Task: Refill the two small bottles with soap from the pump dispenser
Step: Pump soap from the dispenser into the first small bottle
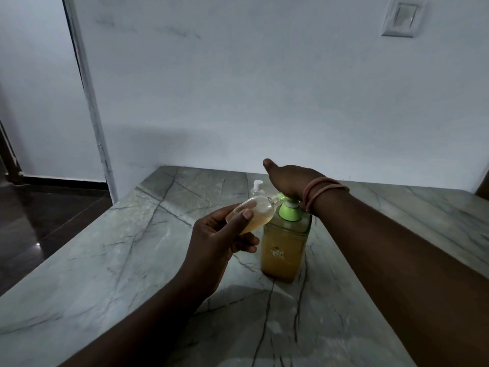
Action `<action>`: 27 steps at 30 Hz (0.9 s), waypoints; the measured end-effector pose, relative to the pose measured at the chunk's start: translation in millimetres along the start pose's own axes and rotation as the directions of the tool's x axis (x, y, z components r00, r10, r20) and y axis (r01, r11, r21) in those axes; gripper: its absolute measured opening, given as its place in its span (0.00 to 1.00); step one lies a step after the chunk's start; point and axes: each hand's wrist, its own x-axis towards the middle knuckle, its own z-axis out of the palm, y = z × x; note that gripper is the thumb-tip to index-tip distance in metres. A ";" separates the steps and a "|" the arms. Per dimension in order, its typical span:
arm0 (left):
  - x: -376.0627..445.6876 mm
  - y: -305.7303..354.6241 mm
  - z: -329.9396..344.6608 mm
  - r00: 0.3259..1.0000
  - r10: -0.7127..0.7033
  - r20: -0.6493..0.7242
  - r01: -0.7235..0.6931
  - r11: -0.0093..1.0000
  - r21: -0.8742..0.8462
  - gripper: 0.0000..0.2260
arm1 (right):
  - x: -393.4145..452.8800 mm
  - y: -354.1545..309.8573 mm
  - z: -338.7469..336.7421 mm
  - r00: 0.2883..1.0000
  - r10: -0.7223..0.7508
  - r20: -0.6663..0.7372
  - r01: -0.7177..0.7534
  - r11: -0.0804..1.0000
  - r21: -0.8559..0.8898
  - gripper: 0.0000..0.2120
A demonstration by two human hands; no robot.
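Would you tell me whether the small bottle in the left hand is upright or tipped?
Tipped. The small bottle, held by the left hand, lies nearly sideways with its mouth at the green pump; amber soap pools along its lower side.

This looks like a room in a home. A grey-green veined marble counter runs up to a plain, scuffed white painted wall that carries a white plastic rocker light switch. At the left, glossy dark floor tiles meet a black skirting strip.
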 end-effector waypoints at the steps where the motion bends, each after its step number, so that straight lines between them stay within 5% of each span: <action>1: -0.5 1.0 0.8 1.000 0.001 0.001 -0.001 1.000 -0.001 0.16 | -1.0 -1.6 -2.1 1.000 -0.008 0.006 0.009 1.000 -0.010 0.33; 27: 0.3 -0.7 -0.3 1.000 0.012 0.016 -0.012 1.000 -0.021 0.14 | 7.7 4.0 3.7 1.000 -0.006 -0.011 0.006 1.000 0.006 0.33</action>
